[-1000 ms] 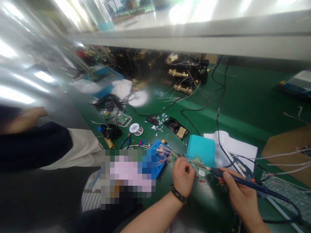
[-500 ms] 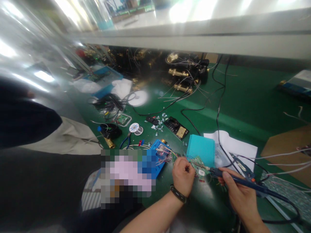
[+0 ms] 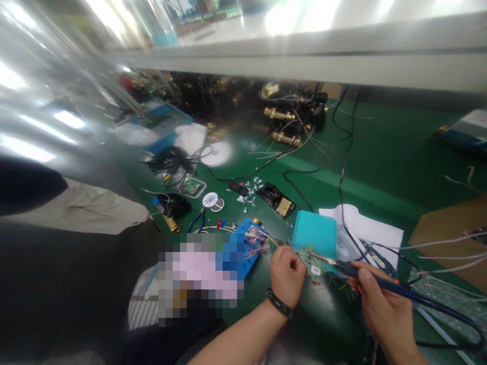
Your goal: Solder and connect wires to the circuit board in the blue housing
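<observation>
My right hand point(image 3: 382, 309) is wrapped round a blue soldering iron point(image 3: 384, 285) whose metal tip rests over a small green circuit board point(image 3: 312, 257) on the green bench. My left hand point(image 3: 287, 274) is closed in a pinch at the board's left edge, among thin coloured wires; what it pinches is too small to name. A black band sits on the left wrist. The iron's dark cable runs off to the lower right.
A teal ribbed case point(image 3: 315, 232) and white paper point(image 3: 371, 233) lie behind the board. A blue fixture point(image 3: 249, 243), solder spool point(image 3: 210, 200), black module point(image 3: 276, 199), brass fittings point(image 3: 283, 115) and tangled cables point(image 3: 173, 163) crowd the bench. Another person's sleeve point(image 3: 76, 208) is at left.
The soldering iron and my right hand shifted slightly right and down. The other person at left drew their arm back. My left hand stayed put.
</observation>
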Tool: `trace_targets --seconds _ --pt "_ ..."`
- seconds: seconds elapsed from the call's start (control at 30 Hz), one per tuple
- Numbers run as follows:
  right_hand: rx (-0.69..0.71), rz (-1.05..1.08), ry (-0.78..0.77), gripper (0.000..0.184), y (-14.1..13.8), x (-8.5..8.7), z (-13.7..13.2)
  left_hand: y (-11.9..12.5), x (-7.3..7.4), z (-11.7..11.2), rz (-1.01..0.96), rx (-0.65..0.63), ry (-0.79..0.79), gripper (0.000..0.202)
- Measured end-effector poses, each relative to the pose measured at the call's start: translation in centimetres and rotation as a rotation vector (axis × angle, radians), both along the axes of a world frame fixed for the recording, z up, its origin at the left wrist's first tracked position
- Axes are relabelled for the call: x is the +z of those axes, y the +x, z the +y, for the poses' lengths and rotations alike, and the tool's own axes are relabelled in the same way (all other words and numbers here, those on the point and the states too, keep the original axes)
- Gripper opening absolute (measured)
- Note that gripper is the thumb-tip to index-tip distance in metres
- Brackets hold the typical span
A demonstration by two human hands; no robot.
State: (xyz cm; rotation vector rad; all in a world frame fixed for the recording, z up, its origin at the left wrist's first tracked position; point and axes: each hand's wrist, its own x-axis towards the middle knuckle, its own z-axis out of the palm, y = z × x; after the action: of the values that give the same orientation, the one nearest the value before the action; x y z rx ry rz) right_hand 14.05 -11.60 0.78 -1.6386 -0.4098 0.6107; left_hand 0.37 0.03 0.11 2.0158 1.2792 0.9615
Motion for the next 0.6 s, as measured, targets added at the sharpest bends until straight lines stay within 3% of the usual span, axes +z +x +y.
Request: trace_targets --seconds 0.2,0.4,0.5,0.6 --pt "-0.019 -0.047 0.098 0.034 1.0 1.9 3.6 -0.1 -0.1 -0.1 -0.005 -0.006 0.003 0.018" --pt "0.326 -0.107 0.125 0.042 1.8 4.4 13.0 -0.1 -0.2 -0.2 -0.002 0.017 0.014 0.02" --pt "0.408 -0.165 0.113 0.043 1.3 4.1 17.7 0.0 -0.4 -0.3 -0.008 0.035 0.019 0.021" --pt "0.413 -0.244 0.058 0.043 0.8 2.7 20.7 0.1 -0.5 -0.4 -0.028 0.057 0.02 0.021"
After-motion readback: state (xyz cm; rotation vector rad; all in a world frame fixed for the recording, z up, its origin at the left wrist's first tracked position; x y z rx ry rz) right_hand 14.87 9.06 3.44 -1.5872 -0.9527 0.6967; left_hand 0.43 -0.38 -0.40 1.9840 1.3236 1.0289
